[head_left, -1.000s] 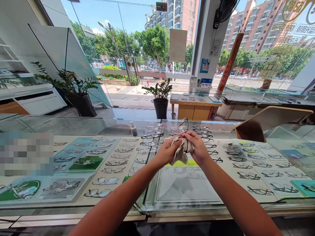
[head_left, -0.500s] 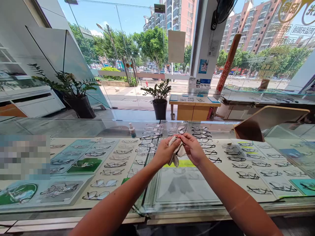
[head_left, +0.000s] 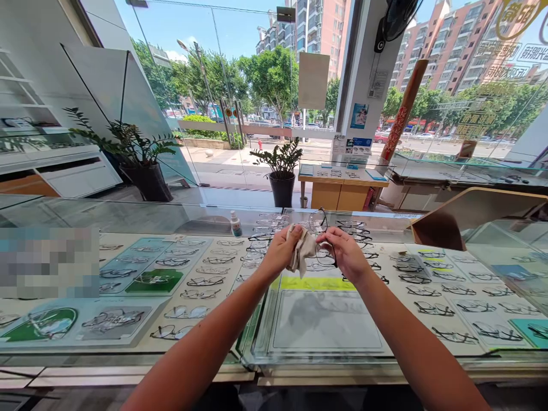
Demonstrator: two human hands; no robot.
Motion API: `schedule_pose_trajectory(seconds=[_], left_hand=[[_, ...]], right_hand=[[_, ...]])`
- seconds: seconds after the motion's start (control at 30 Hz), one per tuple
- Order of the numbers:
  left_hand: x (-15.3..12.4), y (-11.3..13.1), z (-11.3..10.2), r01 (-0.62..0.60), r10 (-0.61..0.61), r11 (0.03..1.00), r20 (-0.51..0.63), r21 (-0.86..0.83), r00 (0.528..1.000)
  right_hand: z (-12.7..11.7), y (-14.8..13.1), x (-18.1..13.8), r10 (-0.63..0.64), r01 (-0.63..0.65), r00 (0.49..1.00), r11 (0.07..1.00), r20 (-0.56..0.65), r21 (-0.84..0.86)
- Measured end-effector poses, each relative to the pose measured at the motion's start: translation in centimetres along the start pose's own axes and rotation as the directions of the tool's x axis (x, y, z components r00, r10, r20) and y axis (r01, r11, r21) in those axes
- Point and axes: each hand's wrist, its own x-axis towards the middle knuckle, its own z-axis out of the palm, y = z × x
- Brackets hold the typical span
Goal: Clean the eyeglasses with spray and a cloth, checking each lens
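Held up over the glass counter, a pair of thin dark-rimmed eyeglasses [head_left: 318, 220] is turned so one round lens sits above the other. Closed fingers of my right hand [head_left: 349, 252] grip the frame near its middle. Just to the left, my left hand [head_left: 280, 249] is closed around a crumpled beige cloth [head_left: 302, 251]. The cloth hangs down beside the lower lens; whether it touches the glasses I cannot tell. Part of the frame is hidden behind my right fingers.
A small spray bottle [head_left: 236, 224] stands on the glass display counter [head_left: 325, 354], left of my hands. Rows of eyeglasses lie under the glass. A brown wooden board [head_left: 483, 208] leans at the right. Potted plants [head_left: 281, 188] stand beyond the counter.
My hands have moved slightly apart. More of the eyeglasses now shows, with the lower lens visible beside my right hand. The cloth stays in my left hand, drawn a little left.
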Motion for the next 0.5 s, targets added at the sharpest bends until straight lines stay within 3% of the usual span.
schedule_pose_trajectory(seconds=[0.27, 0.5], left_hand=[[-0.16, -0.01, -0.01, -0.105, 0.101, 0.985, 0.032, 0.138, 0.994], [-0.08, 0.71, -0.3, -0.105, 0.129, 0.976, -0.117, 0.188, 0.985]], right_hand=[[0.3, 0.74, -0.16, 0.011, -0.006, 0.998, 0.998, 0.067, -0.062], [0.5, 0.57, -0.37, 0.025, -0.012, 0.994, 0.993, 0.105, -0.121]])
